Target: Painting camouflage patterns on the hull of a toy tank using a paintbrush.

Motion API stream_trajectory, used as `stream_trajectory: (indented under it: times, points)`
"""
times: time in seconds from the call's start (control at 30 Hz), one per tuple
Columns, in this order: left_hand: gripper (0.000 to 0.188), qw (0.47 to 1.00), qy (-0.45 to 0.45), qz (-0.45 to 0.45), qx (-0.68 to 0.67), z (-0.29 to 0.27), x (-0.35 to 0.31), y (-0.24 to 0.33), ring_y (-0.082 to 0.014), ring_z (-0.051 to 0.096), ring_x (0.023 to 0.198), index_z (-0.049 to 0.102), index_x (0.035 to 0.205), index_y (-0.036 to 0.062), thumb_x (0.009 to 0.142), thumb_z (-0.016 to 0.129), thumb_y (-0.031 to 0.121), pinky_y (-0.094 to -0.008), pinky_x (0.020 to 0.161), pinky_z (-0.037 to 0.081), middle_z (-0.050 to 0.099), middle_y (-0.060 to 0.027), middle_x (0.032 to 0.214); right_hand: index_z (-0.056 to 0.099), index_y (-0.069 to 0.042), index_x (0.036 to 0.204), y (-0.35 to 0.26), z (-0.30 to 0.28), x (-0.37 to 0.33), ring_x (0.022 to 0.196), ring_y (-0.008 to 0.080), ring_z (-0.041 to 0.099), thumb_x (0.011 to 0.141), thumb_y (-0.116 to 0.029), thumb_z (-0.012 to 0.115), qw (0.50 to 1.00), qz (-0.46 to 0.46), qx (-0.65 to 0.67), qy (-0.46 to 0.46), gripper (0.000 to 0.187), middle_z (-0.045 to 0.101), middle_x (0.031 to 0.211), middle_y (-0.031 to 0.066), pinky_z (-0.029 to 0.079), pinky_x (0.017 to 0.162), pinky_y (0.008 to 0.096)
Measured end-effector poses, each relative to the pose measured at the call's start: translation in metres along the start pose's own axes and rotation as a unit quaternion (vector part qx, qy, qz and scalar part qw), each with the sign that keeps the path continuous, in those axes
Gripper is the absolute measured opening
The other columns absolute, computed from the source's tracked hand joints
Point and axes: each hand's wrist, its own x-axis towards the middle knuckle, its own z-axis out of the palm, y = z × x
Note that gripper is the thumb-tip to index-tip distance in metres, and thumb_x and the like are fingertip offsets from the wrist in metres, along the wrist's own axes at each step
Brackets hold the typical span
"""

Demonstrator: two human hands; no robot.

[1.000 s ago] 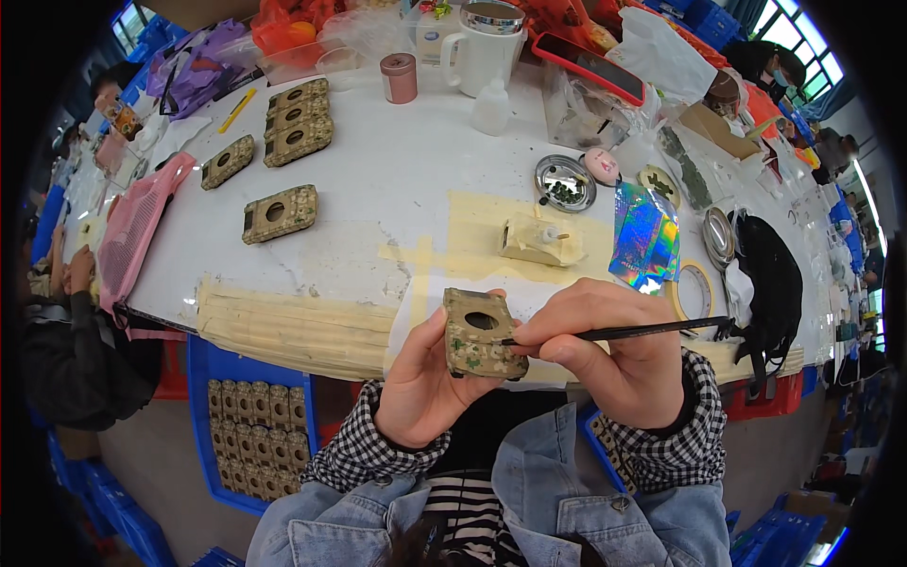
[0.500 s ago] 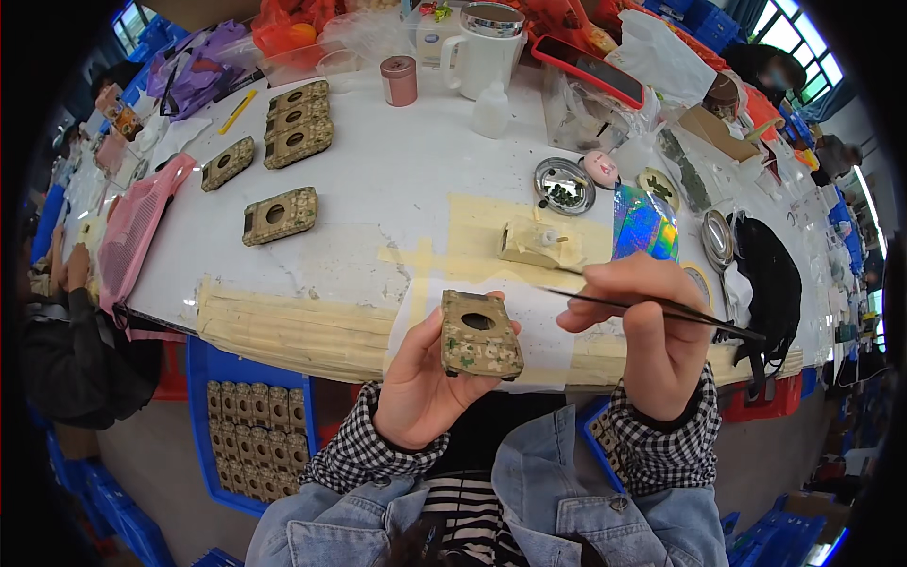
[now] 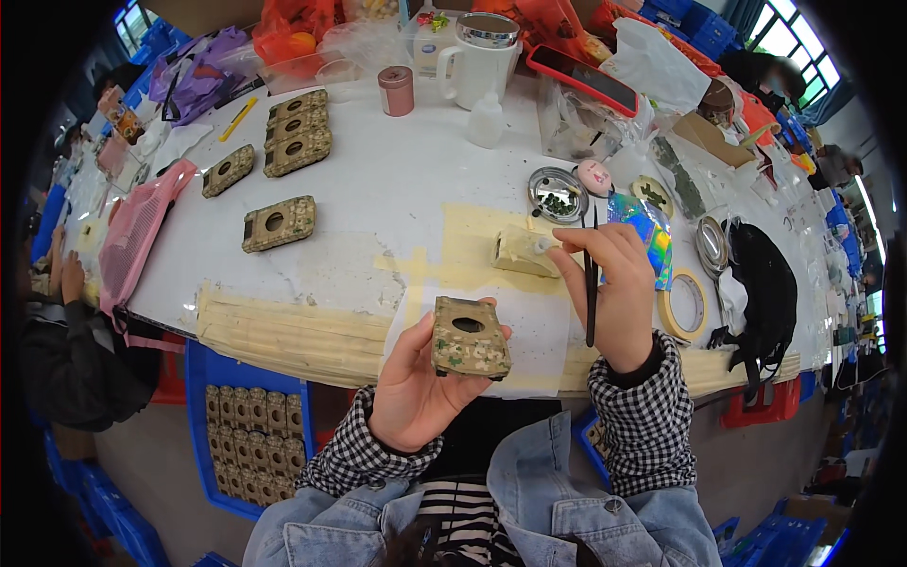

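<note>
The left hand (image 3: 416,387) holds a small camouflage-painted block (image 3: 470,337) with an oval hole in its top, fingers curled up around its left side and underside so the block sits tilted toward the person, just above the near edge of the white table (image 3: 397,189). The right hand (image 3: 619,293) is raised beside it, apart from the block, its fingers pinched shut on a thin dark paintbrush (image 3: 591,283) that stands nearly upright — the tip points up toward a small round metal dish (image 3: 557,194) holding dark green paint.

Just left of the right hand's fingertips lies a pale, unpainted piece (image 3: 522,253) on a patch of yellowish masking tape stuck to the tabletop. A roll of tape (image 3: 690,304) lies to the right of that hand, and beyond it a black bag (image 3: 763,293).

Farther back on the left rest more camouflage blocks (image 3: 278,223) (one alone, one off to the left, and a stack of three behind it). A white mug (image 3: 477,61) with a metal lid stands at the far side, with a small pink tin (image 3: 396,91) and a little white bottle (image 3: 487,121) near it — all well apart from the hands. Below the table's edge, a blue crate (image 3: 203,373) holds rows of tan, unpainted pieces. Another person's sleeve (image 3: 66,359) shows at the far left.
</note>
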Motion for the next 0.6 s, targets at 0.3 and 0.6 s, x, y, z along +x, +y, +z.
stream_trajectory:
  times: [0.3,0.6]
  points:
    - [0.059,1.0,0.023,0.018,0.006,0.005,0.0,-0.003,-0.0341,0.051,0.116,0.022,0.139,-0.0083,0.099,0.034,0.034,-0.0393,0.097,0.049,0.035,-0.0233,0.139,0.066,-0.003,0.084,-0.011,-0.013,0.003,0.066,0.0234,0.053,0.07,0.0,0.074,0.999,0.016,0.019,0.043,0.017,0.058,0.069,0.0085,0.042,0.058,0.0317]
    - [0.054,0.998,0.039,0.01,0.048,0.008,0.0,-0.003,-0.0297,0.054,0.116,0.028,0.139,-0.0039,0.1,0.032,0.034,-0.0383,0.094,0.052,0.044,-0.0222,0.132,0.057,-0.002,0.093,-0.049,-0.025,-0.019,0.071,0.0131,0.049,0.088,-0.004,0.061,0.939,0.101,0.324,-0.048,0.008,0.061,0.079,0.006,0.04,0.064,0.0239]
